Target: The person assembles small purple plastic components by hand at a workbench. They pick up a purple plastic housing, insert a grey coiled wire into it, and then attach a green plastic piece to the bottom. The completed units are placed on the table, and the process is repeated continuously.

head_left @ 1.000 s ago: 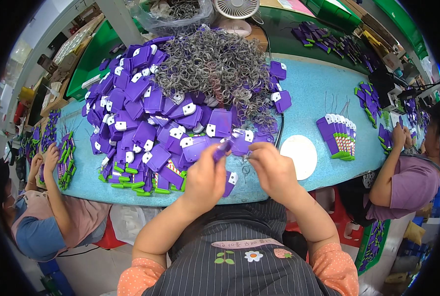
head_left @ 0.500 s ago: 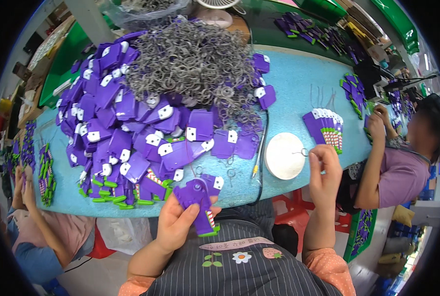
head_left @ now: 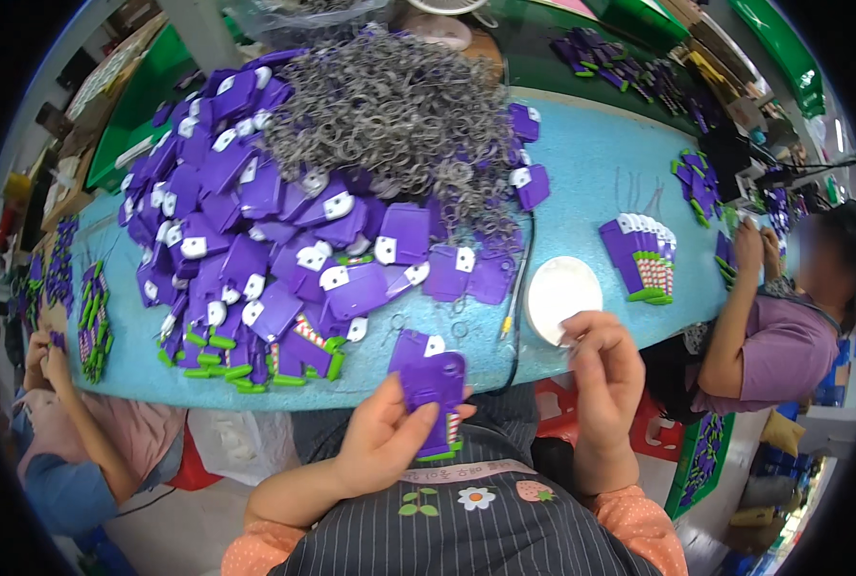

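My left hand (head_left: 387,434) is closed on a flat purple plastic piece (head_left: 430,382) with a round hole near its top, a red-and-white striped strip and a green end. It is held low over the table's near edge, in front of another purple piece (head_left: 411,348) with a white tip. My right hand (head_left: 603,370) is pinched beside the white round disc (head_left: 560,288). A small grey metal ring (head_left: 569,344) seems to be at its fingertips, mostly hidden and blurred. Left of the disc lies a thin cable.
A heap of purple pieces (head_left: 231,206) and a mound of grey metal rings (head_left: 399,115) cover the left and middle of the blue table (head_left: 582,144). Fanned finished-looking pieces (head_left: 647,259) lie at right. People sit at both sides; a red stool (head_left: 558,408) stands below the table.
My left hand has moved right with the purple piece, which has turned more upright. My right hand has come down and left to the disc's near edge. The view has shifted slightly.
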### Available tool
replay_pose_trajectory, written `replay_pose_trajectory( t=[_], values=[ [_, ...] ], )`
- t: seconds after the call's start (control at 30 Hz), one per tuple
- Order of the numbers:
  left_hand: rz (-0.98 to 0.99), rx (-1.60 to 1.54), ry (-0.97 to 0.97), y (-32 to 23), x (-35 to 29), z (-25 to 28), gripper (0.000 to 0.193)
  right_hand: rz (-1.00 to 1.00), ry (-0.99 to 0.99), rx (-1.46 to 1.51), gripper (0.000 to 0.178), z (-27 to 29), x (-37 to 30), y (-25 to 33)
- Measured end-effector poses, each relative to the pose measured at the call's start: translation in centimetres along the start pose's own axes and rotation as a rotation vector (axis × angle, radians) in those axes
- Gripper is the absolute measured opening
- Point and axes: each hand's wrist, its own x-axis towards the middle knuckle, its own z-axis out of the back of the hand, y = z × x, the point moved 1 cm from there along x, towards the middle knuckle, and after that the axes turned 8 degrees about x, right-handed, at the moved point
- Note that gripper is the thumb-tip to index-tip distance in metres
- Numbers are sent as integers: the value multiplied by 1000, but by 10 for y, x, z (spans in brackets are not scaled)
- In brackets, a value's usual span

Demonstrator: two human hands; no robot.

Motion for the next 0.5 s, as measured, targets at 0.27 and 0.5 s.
replay_pose_trajectory(
  t=[0.27,0.5],
  values=[
    [-79,97,13,-7,-4,-8,35,-188,323,220,5,-46,-15,-21],
    [-17,292,124,-1,-10,3,35,-414,348,347,8,-41,-18,-21]
  ],
)
